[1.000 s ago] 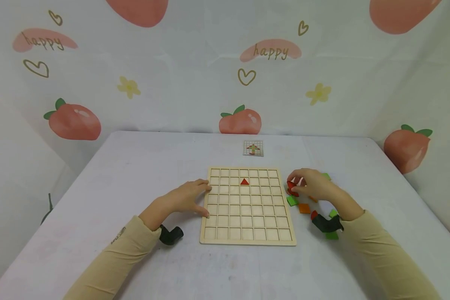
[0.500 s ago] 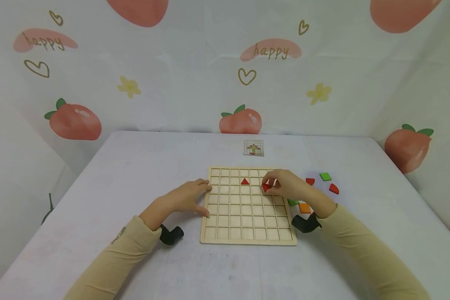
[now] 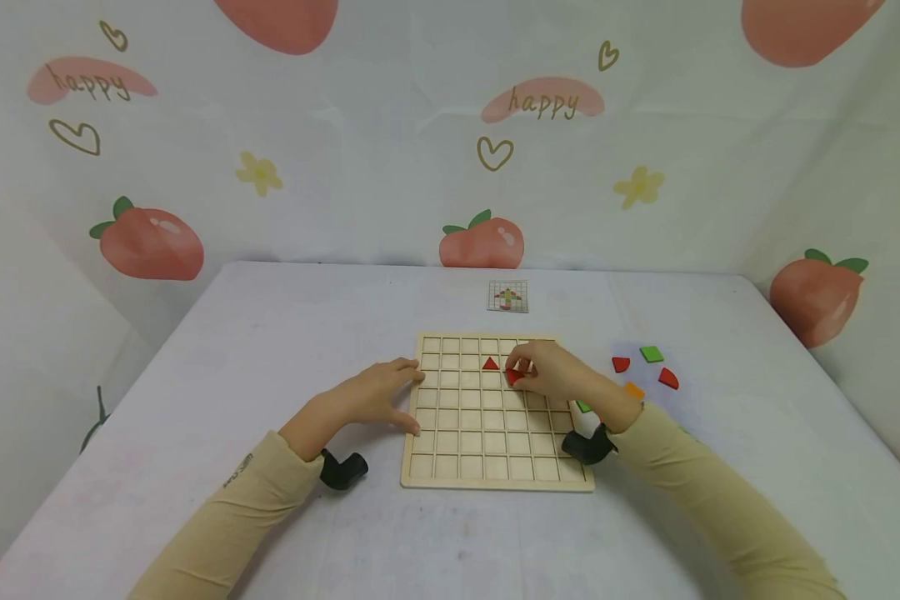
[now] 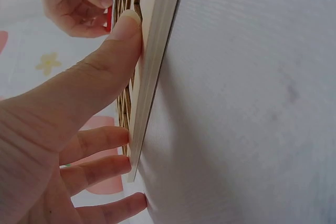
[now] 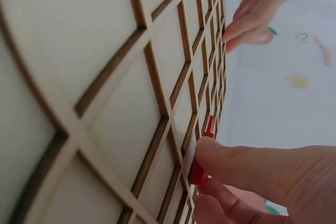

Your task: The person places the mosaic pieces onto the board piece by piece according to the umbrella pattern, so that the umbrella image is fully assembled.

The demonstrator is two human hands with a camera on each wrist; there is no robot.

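Observation:
A wooden grid board (image 3: 469,421) lies flat on the white table. My left hand (image 3: 375,393) rests at the board's left edge with spread fingers; in the left wrist view its thumb (image 4: 100,72) touches the rim. Over the upper right part of the grid, my right hand (image 3: 551,371) pinches a small red piece (image 3: 513,378) between thumb and fingers. The fingers partly cover the piece, so its full shape is hidden. A red triangle tile (image 3: 491,364) sits in a cell just left of it, also visible in the right wrist view beyond the thumb.
Right of the board lie red quarter-circle tiles (image 3: 668,378), a green tile (image 3: 652,354) and an orange tile (image 3: 633,390). Another green tile (image 3: 584,407) shows under my right wrist. Behind the board is a small pattern card (image 3: 507,297).
My right hand has carried the red piece leftward from the loose tiles to over the board, near the red triangle. The left hand has stayed at the board's edge.

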